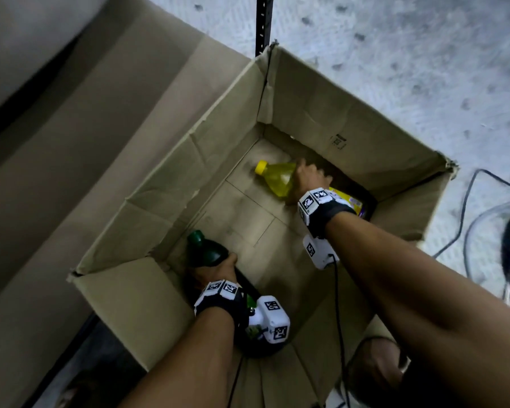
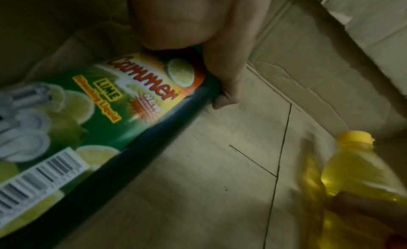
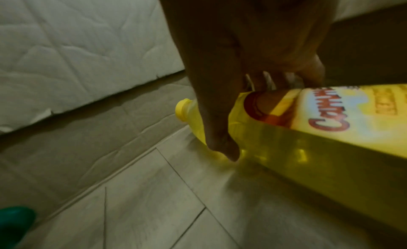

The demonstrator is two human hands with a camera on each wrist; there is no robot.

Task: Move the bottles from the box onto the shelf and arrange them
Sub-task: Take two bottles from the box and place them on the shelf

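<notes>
My left hand (image 1: 218, 270) is nearest, low in the cardboard box (image 1: 351, 113), fingers (image 2: 224, 82) curled round the shoulder of the green bottle (image 2: 92, 117) lying by the near wall. Farther in, my right hand (image 1: 308, 179) has its fingers (image 3: 215, 127) wrapped over the yellow bottle (image 1: 277, 178), which lies on its side on the box floor, cap pointing left.
</notes>
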